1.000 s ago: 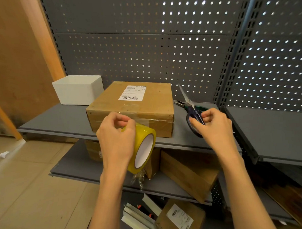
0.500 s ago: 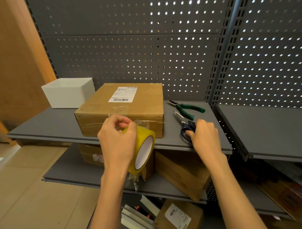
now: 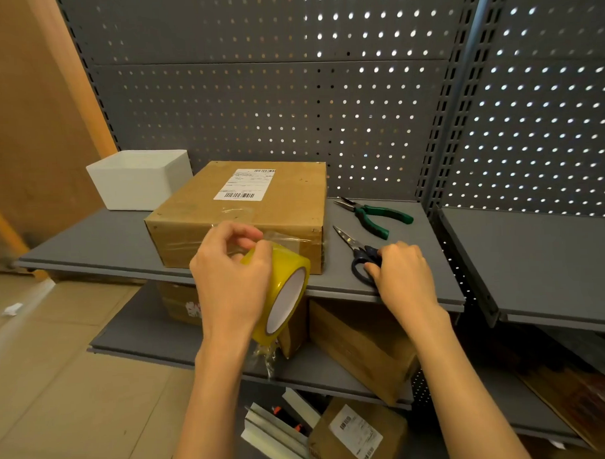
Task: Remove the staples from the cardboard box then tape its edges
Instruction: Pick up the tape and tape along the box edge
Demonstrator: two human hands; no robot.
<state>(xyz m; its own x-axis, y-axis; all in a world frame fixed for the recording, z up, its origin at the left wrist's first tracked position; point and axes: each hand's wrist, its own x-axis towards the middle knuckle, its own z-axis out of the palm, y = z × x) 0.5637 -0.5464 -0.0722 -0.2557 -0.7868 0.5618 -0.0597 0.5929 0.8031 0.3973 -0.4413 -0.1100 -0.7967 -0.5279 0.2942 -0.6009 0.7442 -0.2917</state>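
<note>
A brown cardboard box (image 3: 259,210) with a white shipping label lies on the grey shelf (image 3: 89,243). Clear tape shows across its front face. My left hand (image 3: 231,283) holds a yellow tape roll (image 3: 290,269) in front of the box's lower front edge, thumb and fingers pinching the loose tape end. Black-handled scissors (image 3: 351,243) lie flat on the shelf right of the box. My right hand (image 3: 404,274) rests on their handles with fingers curled around them. Green-handled pliers (image 3: 376,214) lie behind the scissors.
A white open bin (image 3: 138,180) stands on the shelf left of the box. Perforated grey panels form the back wall. Lower shelves hold more cardboard boxes (image 3: 360,351), and a labelled box (image 3: 356,433) sits at the bottom. A second shelf (image 3: 535,255) adjoins at right.
My right hand lowered the scissors from mid-air onto the shelf beside the box and still touches their handles. My left hand stayed at the box front with the tape roll.
</note>
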